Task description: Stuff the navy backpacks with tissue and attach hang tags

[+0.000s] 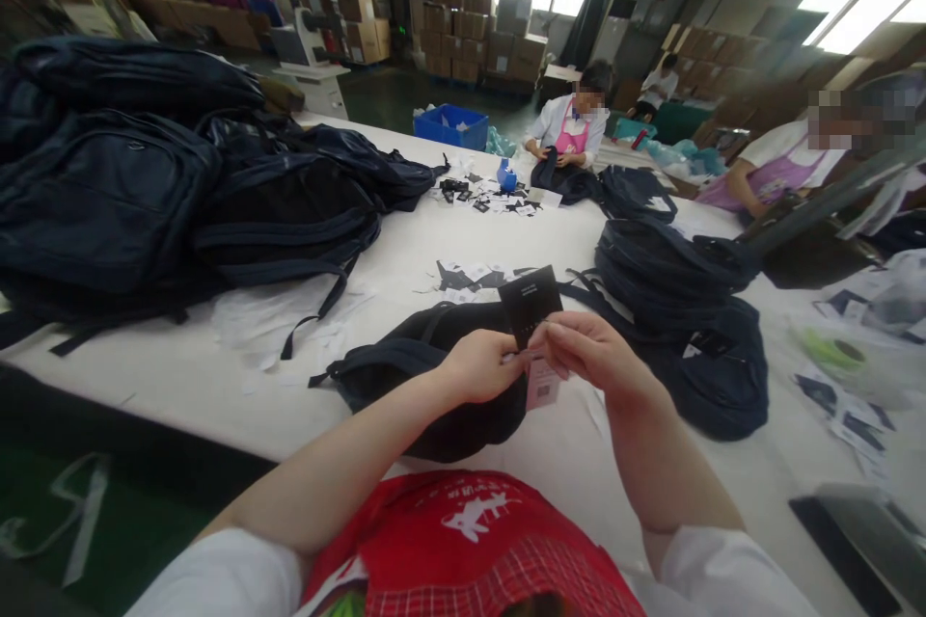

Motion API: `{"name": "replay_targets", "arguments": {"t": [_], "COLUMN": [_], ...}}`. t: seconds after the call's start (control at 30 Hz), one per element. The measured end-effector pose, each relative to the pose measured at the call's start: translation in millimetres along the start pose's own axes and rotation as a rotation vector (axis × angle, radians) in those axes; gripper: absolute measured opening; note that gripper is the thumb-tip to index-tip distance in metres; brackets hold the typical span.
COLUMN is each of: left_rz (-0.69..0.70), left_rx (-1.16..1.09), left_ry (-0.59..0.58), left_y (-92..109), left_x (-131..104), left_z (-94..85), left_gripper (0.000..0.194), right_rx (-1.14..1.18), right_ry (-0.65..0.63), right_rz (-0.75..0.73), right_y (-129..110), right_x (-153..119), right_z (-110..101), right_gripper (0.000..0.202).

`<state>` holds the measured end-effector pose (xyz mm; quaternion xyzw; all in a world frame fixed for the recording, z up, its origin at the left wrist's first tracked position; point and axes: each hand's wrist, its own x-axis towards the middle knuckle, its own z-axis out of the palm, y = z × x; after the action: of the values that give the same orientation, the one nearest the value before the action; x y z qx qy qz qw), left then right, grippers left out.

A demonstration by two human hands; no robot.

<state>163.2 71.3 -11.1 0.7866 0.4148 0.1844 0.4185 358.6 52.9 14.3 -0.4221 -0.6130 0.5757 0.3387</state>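
Two hands meet above the near edge of the white tabletop (434, 241): the left hand (481, 364) is curled almost closed, its fingertips pinching the lower edge of a black hang tag (531, 304), and the right hand (589, 352) is likewise closed to a pinch, thumb and forefinger meeting at the same spot. One black tag is held, upright, its long axis running up and away from the person with a slight tilt to the left, printed face toward the camera; one smaller pale pink tag (542, 384) hangs just below it, under the right fingers (whether a string joins the two is too small to tell). Directly beneath the hands lies one dark navy backpack (426, 376), close to the near edge. A pile of navy backpacks (145, 183) covers the left side of the tabletop, and another heap (672, 299) sits on the right; exact counts in either are unclear. Loose black and white tags (470, 275) are scattered mid-table, with more (492, 193) toward the far edge beside a small blue object. Two other people sit at the far and right edges. Behind them is a warehouse hall with stacked cardboard boxes (477, 39), a blue crate (452, 125) and bright windows.
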Motion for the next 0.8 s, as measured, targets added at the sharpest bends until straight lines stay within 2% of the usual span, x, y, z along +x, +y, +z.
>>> {"name": "replay_targets", "arguments": {"t": [0.07,0.17,0.23,0.33,0.4,0.43,0.5,0.57,0.6,0.63,0.7,0.8], "left_rz": [-0.085,-0.107,-0.082,-0.019,0.032,0.056,0.087,0.077,0.054,0.023,-0.034,-0.053], "left_rx": [-0.143,-0.292,-0.273,-0.152,-0.095,-0.085,-0.097,-0.126,-0.134,-0.141,-0.16,-0.208], "left_ry": [-0.008,-0.047,-0.083,-0.156,-0.191,-0.196,-0.175,-0.103,-0.054,-0.007,0.05,0.025], "left_y": [-6,-13,-14,-13,-11,-11,-11,-13,-15,-17,-19,-18], "left_x": [-1,-6,-11,-18,-22,-24,-26,-28,-29,-29,-29,-29], "left_z": [-0.4,-5.5,-10.3,-15.8,-16.8,-16.4,-14.6,-13.4,-13.7,-14.9,-19.6,-27.7], "left_gripper": [0.051,0.052,0.052,0.051,0.048,0.047,0.041,0.032,0.028,0.029,0.044,0.057], "right_rx": [-0.111,-0.556,-0.854,-1.09,-1.173,-1.209,-1.274,-1.303,-1.295,-1.266,-1.146,-0.879], "right_ry": [0.098,0.19,0.137,-0.018,-0.1,-0.13,-0.16,-0.109,-0.054,0.008,0.092,0.015], "right_rz": [-0.059,-0.219,-0.264,-0.235,-0.239,-0.236,-0.209,-0.188,-0.18,-0.167,-0.107,0.06], "right_y": [-1,-7,-14,-24,-29,-30,-30,-28,-28,-29,-33,-42], "right_x": [2,0,-4,-10,-10,-9,-6,-3,-2,-2,-2,-4], "right_z": [1,-1,0,7,13,16,18,14,10,4,-10,-24], "right_gripper": [0.042,0.032,0.047,0.075,0.077,0.071,0.045,0.013,0.01,0.019,0.032,0.035]}}
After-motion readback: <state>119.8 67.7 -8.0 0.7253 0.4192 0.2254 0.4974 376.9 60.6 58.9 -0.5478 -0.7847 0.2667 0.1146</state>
